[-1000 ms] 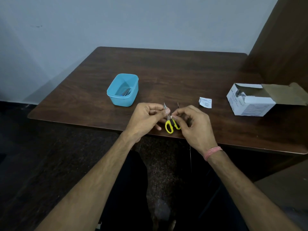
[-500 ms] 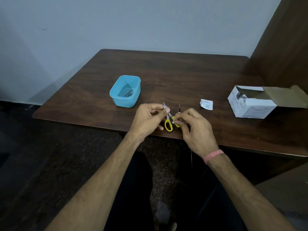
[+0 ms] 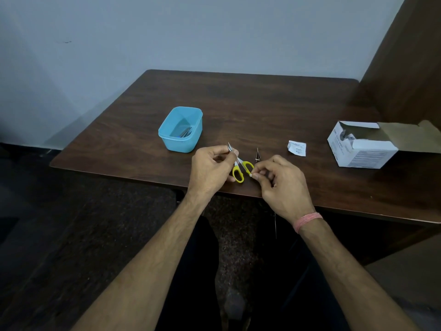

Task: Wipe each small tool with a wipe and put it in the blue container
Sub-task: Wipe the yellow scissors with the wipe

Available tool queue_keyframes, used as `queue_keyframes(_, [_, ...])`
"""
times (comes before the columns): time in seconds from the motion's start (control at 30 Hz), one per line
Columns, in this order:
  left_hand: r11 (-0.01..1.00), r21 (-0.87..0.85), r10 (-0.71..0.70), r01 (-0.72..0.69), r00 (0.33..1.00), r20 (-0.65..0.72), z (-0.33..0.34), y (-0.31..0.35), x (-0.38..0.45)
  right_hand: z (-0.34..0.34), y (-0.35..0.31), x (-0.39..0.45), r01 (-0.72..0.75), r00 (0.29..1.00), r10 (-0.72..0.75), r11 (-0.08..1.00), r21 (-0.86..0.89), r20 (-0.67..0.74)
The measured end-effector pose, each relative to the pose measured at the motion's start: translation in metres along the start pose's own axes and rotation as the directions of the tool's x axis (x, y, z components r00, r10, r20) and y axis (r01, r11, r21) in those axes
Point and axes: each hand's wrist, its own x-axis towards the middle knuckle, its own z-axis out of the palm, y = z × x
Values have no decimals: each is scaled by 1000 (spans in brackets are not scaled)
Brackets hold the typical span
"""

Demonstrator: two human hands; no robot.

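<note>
Small scissors with yellow handles (image 3: 241,168) are held over the table's near edge. My left hand (image 3: 211,170) pinches their metal blades, tip pointing up and away. My right hand (image 3: 278,181) pinches a small white wipe (image 3: 251,174) against one yellow handle loop. A small dark pointed tool (image 3: 257,155) lies on the table just beyond my right hand. The blue container (image 3: 180,129) stands to the left of my hands, with metal tools lying inside it.
A torn white wipe wrapper (image 3: 296,148) lies right of the hands. An open white box of wipes (image 3: 362,144) sits at the far right by a brown wall. The dark wooden table (image 3: 250,103) stretches behind.
My right hand with the wipe has slid down from the blades to the yellow handle. The scissors have tilted a little, and the small dark tool is now uncovered.
</note>
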Motion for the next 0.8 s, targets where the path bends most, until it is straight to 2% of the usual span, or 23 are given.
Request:
queue_keyframes(0.17, [1000,-2,-25,25,1000,-16,0,4,-1,1,1,2,-34,999,35,999,6,-23])
queue_keyframes(0.47, [1000,1,-9,9,994,107,-5,6,-4,2,2,7,-116,991,124,983,139,-52])
queue_keyframes(0.8, [1000,30,-11,4,972,234,-11,7,-3,-1,0,5,-35,999,36,970,242,3])
